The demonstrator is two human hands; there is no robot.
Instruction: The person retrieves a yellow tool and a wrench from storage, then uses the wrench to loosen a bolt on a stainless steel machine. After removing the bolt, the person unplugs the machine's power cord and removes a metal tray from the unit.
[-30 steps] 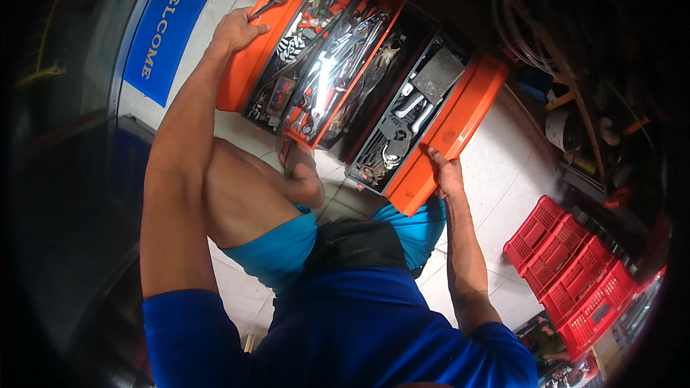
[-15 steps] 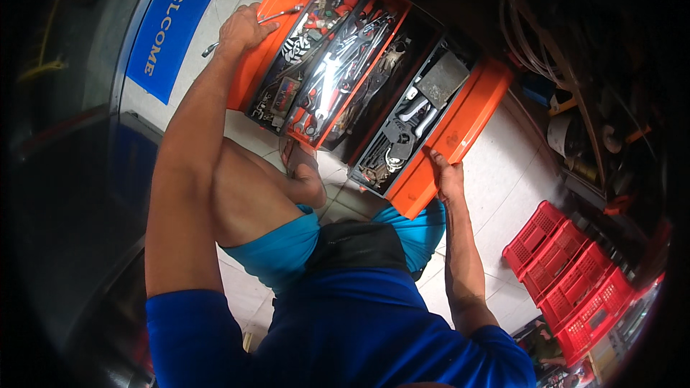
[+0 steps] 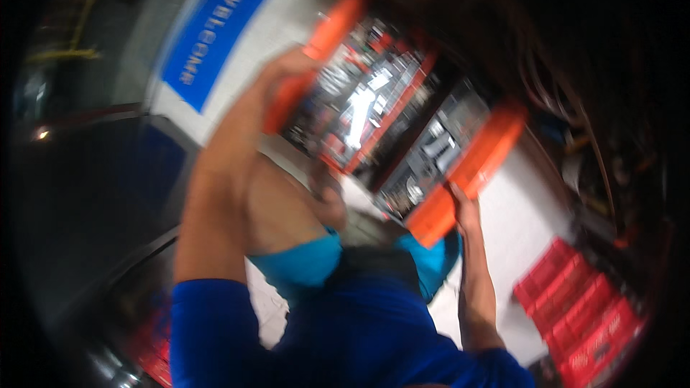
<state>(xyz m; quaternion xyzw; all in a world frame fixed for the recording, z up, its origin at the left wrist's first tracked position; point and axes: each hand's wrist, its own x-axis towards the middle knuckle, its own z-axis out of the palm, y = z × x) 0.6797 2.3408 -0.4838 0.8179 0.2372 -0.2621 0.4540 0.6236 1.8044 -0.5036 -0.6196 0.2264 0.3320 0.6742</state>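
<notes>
An open toolbox (image 3: 382, 127) with stepped trays sits on the floor in front of me, between its two orange lids. My left hand (image 3: 291, 66) holds the left lid (image 3: 339, 23), though blur smears its fingers. My right hand (image 3: 466, 208) grips the lower part of the right lid (image 3: 483, 167), thumb on top and the other fingers hidden beneath. Shiny wrenches (image 3: 359, 111) fill the red middle tray. Small mixed parts lie in the left tray, and grey and white pieces (image 3: 437, 145) in the right one.
A blue mat (image 3: 215, 39) lies on the pale floor at the far left. Red plastic crates (image 3: 575, 309) stand at the lower right. Dark shelving with coiled cable (image 3: 539, 79) runs along the right. My bent left leg (image 3: 284, 205) is close to the toolbox.
The view has shifted, moving the scene right and down, and is blurred. The left lid looks narrower, as if tilted up. The metal rod by my left hand no longer shows clearly.
</notes>
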